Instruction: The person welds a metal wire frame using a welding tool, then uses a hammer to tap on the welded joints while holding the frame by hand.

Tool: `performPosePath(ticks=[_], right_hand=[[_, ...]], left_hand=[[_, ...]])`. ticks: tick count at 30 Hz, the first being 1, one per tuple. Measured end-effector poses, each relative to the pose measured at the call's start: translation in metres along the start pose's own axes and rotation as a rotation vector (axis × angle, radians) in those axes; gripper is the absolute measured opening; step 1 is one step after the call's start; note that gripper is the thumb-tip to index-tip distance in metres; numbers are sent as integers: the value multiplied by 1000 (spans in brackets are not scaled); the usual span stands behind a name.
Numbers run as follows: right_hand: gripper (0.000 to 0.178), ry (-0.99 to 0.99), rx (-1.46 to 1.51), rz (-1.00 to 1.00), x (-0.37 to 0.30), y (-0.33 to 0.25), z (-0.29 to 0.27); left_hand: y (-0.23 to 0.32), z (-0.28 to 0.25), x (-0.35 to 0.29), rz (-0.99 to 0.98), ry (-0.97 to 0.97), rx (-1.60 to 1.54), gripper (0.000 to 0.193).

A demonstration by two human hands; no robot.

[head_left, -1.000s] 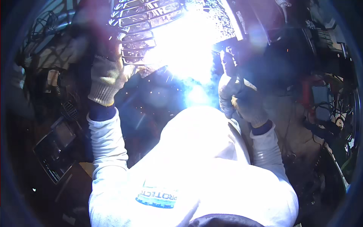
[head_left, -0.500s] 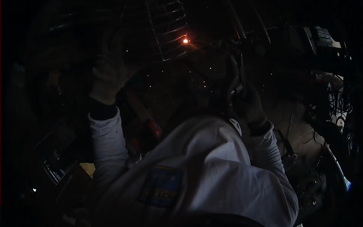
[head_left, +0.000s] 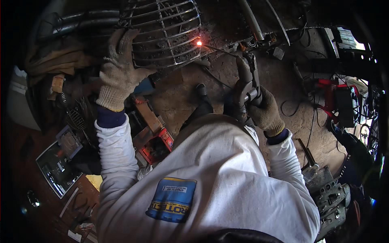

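A curved grille of metal rods [head_left: 164, 34] lies at the top of the view. At its lower right corner a small spot glows orange-red [head_left: 199, 43]. My right hand [head_left: 266, 112], in a knitted glove, is closed round an electrode holder [head_left: 248, 79]. From the holder's jaws a thin welding rod [head_left: 219, 50] runs to the glowing spot. My left hand [head_left: 120, 69], gloved too, is beside the grille's left edge with fingers stretched out and thumb apart, gripping nothing. Whether it touches the rods I cannot tell.
Curved metal tubes [head_left: 87, 24] and a brown cloth [head_left: 60, 60] lie at the upper left. Boxes, among them a red one [head_left: 158, 146], stand below my left hand. Cables [head_left: 310, 129] cross the floor at right, near a red and black object [head_left: 338, 97] and a greenish machine part [head_left: 332, 202].
The view was nearly dark with scattered sparks and is now bright. The glow stays at the grille's corner. Both hands have hardly moved.
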State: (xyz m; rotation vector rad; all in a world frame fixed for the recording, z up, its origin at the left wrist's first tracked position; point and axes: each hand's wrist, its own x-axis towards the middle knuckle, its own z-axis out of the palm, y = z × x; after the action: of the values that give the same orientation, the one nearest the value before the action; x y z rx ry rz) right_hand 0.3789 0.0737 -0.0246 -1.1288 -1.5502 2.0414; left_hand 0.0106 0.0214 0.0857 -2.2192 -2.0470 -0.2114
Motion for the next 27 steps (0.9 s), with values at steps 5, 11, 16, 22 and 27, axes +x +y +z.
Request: performPosePath(ticks=[5,11,16,22,27], right_hand=[[46,-21,40,-46,1,2,1],[39,-33,193,21,2,1,8],[32,-209,401,-15,5,11,7],[28,-51,-176,-206,4,-5,12],[20,-81,57,-123,-3,-14,19]], left_hand=[[-1,3,0,-34,0,16,101],[-16,7,-10,87,16,122,99],[-12,8,-11,79,63,155,99],[-7,0,-11,-1,23,94,96],[-3,-3,-7,1,4,37,95]])
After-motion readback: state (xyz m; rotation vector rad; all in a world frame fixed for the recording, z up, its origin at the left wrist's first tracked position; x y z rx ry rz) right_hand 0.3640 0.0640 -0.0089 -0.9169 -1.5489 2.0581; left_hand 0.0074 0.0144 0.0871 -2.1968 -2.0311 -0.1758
